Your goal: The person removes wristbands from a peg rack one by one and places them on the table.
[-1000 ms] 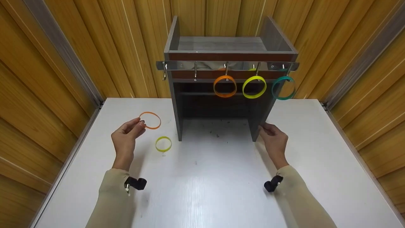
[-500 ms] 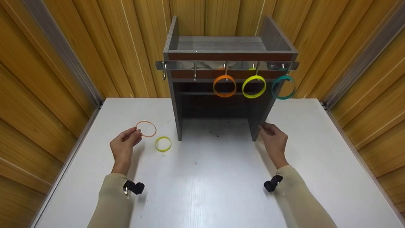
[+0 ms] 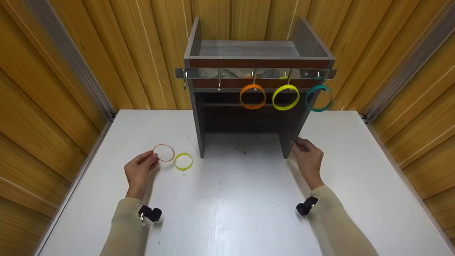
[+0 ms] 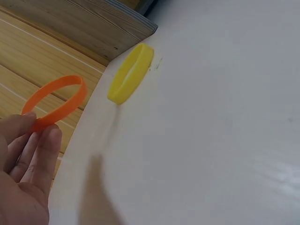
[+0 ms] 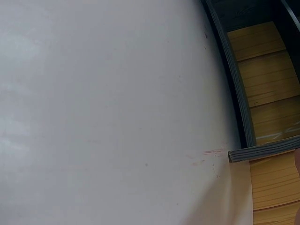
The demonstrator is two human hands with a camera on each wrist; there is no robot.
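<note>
My left hand (image 3: pixel 140 170) pinches an orange silicone wristband (image 3: pixel 172 148) between thumb and fingers, above the table at the left. In the left wrist view, the orange wristband (image 4: pixel 70 104) is held apart from a yellow wristband (image 4: pixel 136 77) lying on the white surface. That yellow wristband (image 3: pixel 191 165) is just right of the held one in the head view. My right hand (image 3: pixel 308 160) touches the outer side of the grey shelf unit's right panel (image 3: pixel 289 138). Its fingertips are partly hidden, and the right wrist view shows only a sliver of finger at its edge.
A metal hook rail (image 3: pixel 234 73) runs across the shelf front. From its hooks hang an orange wristband (image 3: pixel 252 106), a yellow wristband (image 3: pixel 285 108) and a green wristband (image 3: pixel 318 110). Two hooks at the left hold nothing. Wood-patterned walls (image 3: pixel 153 53) surround the white table (image 3: pixel 227 213).
My left hand has lowered toward the near side with the orange wristband, which has come close beside the yellow one on the table. My right hand has stayed at the shelf panel.
</note>
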